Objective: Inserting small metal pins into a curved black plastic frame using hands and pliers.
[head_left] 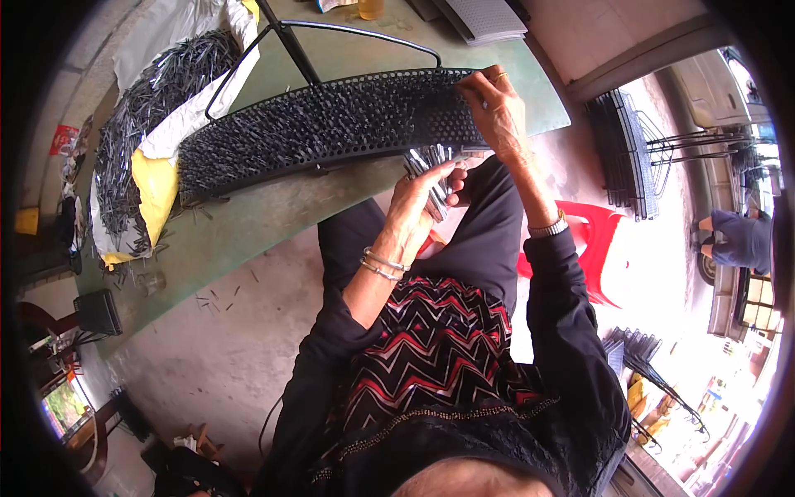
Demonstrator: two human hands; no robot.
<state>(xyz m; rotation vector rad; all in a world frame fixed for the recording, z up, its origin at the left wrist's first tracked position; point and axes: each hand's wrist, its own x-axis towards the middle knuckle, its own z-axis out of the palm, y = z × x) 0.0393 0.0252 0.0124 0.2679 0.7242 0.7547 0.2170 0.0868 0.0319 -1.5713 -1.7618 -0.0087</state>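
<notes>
A long, curved black panel [315,124] full of small round holes lies across the table. Short shiny dark strips stick up from most of its holes, while bare holes show toward its right end. My left hand [414,199] is closed round a bundle of thin silvery-grey strips [439,207], just below the panel's near edge. At the panel's right end, my right hand [497,112] has its fingers pinched together on or just over the surface. Whatever is between those fingertips is hidden.
An open white and yellow sack [157,178] of loose dark strips lies at the left. A black rod frame [290,54] rises behind the panel on the green table [248,215]. Grey perforated sheets [480,18] sit at the back; a red stool [584,240] stands right.
</notes>
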